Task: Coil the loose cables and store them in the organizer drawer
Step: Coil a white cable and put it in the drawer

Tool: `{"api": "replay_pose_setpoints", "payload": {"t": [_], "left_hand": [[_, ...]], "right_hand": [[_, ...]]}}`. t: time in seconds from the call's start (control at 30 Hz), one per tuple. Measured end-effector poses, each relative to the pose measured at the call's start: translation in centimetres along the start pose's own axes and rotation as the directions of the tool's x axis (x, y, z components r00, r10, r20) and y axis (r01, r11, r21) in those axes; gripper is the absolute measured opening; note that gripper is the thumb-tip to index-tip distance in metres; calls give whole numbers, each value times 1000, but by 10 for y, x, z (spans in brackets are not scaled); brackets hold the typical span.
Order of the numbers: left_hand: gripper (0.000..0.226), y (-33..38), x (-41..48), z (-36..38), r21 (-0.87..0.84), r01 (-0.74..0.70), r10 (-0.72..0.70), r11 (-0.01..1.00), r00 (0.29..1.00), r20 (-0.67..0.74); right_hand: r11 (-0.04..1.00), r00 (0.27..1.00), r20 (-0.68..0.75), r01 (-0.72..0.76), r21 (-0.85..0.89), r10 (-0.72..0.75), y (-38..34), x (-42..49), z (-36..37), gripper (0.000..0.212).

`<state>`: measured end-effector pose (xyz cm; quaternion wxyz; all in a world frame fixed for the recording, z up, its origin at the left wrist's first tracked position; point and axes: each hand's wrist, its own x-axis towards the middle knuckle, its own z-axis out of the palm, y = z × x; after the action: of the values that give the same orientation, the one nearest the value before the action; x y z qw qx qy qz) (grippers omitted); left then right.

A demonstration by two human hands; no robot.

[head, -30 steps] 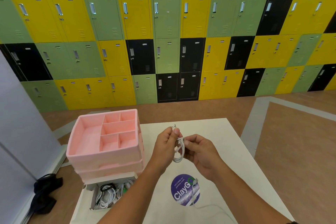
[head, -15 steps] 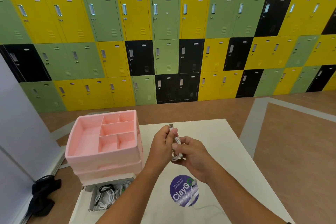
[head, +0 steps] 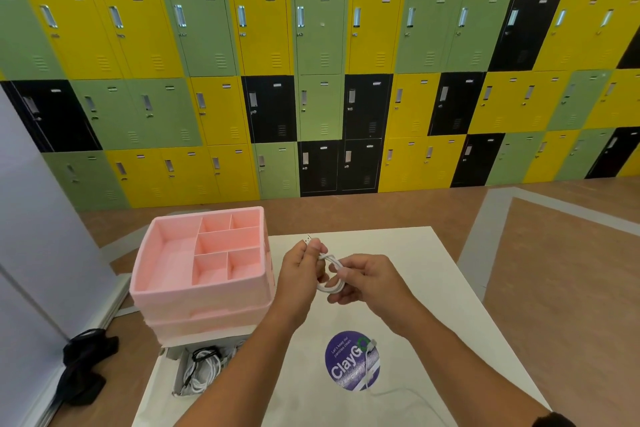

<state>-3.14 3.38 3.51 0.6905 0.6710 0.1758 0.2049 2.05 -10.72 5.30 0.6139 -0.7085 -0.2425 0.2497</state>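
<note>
Above the middle of the white table (head: pixel 408 246), I see both hands held up close together with a white cable (head: pixel 331 285) between them. The left hand (head: pixel 300 270) is upright with its fingers curled, and thumb and forefinger pinch the cable just under its metal plug (head: pixel 307 238), which sticks up past the fingertips. The right hand (head: pixel 367 281) comes in from the side with its fingers curled, gripping the small coil of loops that hangs between the two hands.

The only writing I can make out is "ClayGo" on a round purple sticker (head: pixel 346 362) on the table near me. The smaller line above that word is too fine for me to read with confidence. A second loose white cable (head: pixel 370 369) lies across the sticker and trails off toward my right forearm.

Left of the hands a pink organizer (head: pixel 207 293) sits at the table's edge, its top tray split into compartments. Its bottom drawer (head: pixel 180 378) is pulled out, with coiled white and black cables inside, and my left forearm hides its right side. Yellow, green and black lockers (head: pixel 322 80) fill the wall beyond. A black bundle (head: pixel 86 367) lies on the floor at the left.
</note>
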Motion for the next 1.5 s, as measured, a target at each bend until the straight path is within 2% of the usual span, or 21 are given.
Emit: {"api": "replay_pose_setpoints", "payload": {"t": [0.1, 0.2, 0.27, 0.37, 0.43, 0.57, 0.63, 0.7, 0.8, 0.87, 1.0, 1.1, 1.2, 1.3, 1.4, 1.5], "left_hand": [[34, 12, -6, -7, -355, 154, -101, 922, 981, 164], [32, 21, -8, -20, -467, 229, -129, 854, 963, 236], [30, 24, -9, -30, -436, 195, -102, 878, 969, 226], [22, 27, -14, -46, -255, 93, -44, 963, 980, 193], [18, 23, -16, -62, -196, 74, -37, 978, 981, 190], [24, 12, -21, -100, -147, 103, -74, 984, 978, 193], [32, 7, -27, -120, -132, 130, -105, 983, 978, 178], [31, 1, -34, -138, -115, 157, -137, 981, 976, 167], [22, -16, -47, -170, -104, 255, -233, 961, 955, 184], [25, -30, -57, -190, -67, 307, -292, 949, 941, 170], [26, -58, -75, -221, -1, 382, -381, 924, 921, 82], [17, -77, -83, -234, 127, 402, -409, 907, 912, 30], [13, -101, -81, -239, 341, 344, -348, 875, 936, -51], [30, -117, -77, -230, 541, 242, -220, 805, 970, -106], [29, -131, -74, -219, 539, 200, -130, 818, 978, -166], [33, -142, -68, -211, 486, 220, -114, 846, 964, -239]], "right_hand": [[977, 997, 82, -7, 212, -11, -1, -3, 0, 23], [947, 991, 130, -31, 321, -12, -4, -3, 8, 27], [944, 990, 140, -34, 328, -13, -4, -1, 16, 26], [957, 994, 112, -49, 287, 18, -7, 1, 29, 24], [953, 995, 86, -64, 297, 40, -8, 2, 39, 24], [944, 997, 26, -74, 323, 70, -3, 7, 59, 21], [938, 994, 45, -106, 330, 97, 2, 10, 73, 19], [935, 988, 83, -152, 320, 132, 9, 12, 88, 16], [940, 968, 147, -235, 247, 203, 25, 12, 115, 18], [936, 954, 174, -279, 214, 245, 37, 10, 131, 19], [948, 951, 156, -288, 135, 267, 60, 6, 167, 2], [962, 955, 141, -269, 38, 261, 79, 3, 186, 14], [963, 969, 119, -189, -192, 214, 97, 4, 198, 22], [875, 990, 94, -48, -482, 106, 106, 7, 205, 33], [778, 980, 197, 111, -618, 16, 115, 11, 205, 26], [697, 958, 287, 203, -688, 4, 129, 13, 203, 26]]}}
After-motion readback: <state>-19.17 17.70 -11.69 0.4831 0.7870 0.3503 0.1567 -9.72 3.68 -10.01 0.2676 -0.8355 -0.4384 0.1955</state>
